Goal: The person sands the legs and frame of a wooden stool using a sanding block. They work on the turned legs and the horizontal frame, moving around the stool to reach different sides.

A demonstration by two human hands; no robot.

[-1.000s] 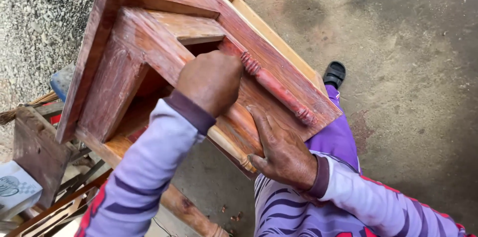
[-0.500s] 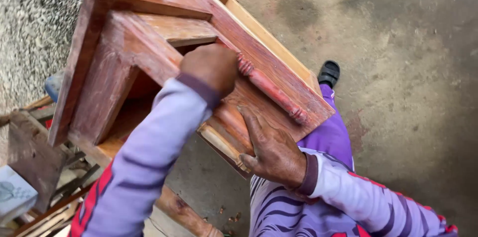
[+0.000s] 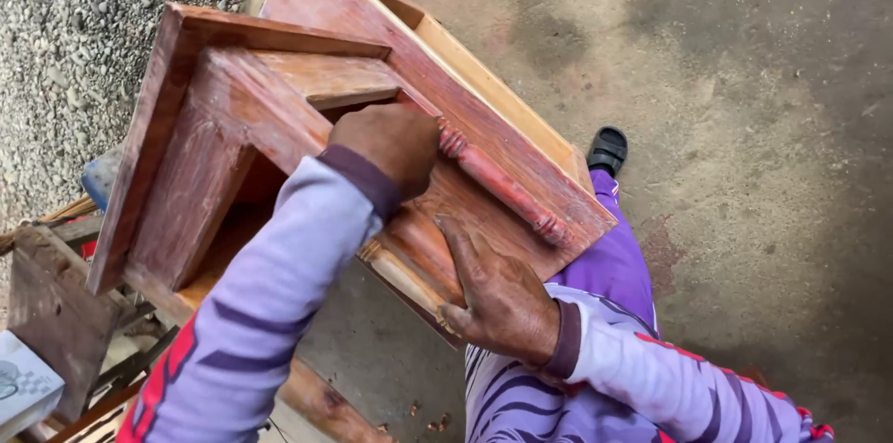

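A reddish wooden cabinet piece (image 3: 279, 99), worn so that pale wood shows through the stain, lies tilted across the upper left and middle of the frame. Its framed underside faces up, and a paler box-like edge runs along its upper right side. A turned, rounded moulding (image 3: 507, 187) runs diagonally along its face toward the lower right corner of the piece.

The left hand (image 3: 386, 145) sits near the middle of the frame, closed into a loose fist, its knuckles pressed against the cabinet just beside the upper end of the moulding. Its fingers are curled under and hidden, so it cannot be told whether they pinch anything. The left arm, in a lilac sleeve (image 3: 260, 313) with darker stripes and a red band, comes up from the lower left.

The right hand (image 3: 498, 299) lies lower, right of centre, flat against the lower edge of the cabinet. Its fingers (image 3: 460, 243) are held together and stretched out along the wood, thumb underneath the edge, steadying the piece.

Below the cabinet, purple trousers (image 3: 619, 257) and a black sandal (image 3: 609, 150) show against the concrete floor (image 3: 763, 127). Gravel (image 3: 65, 24) covers the upper left corner. At the lower left, rough wooden boards (image 3: 51, 303) and a bench frame stand beneath the cabinet, with a white object (image 3: 23, 387) at the very edge.
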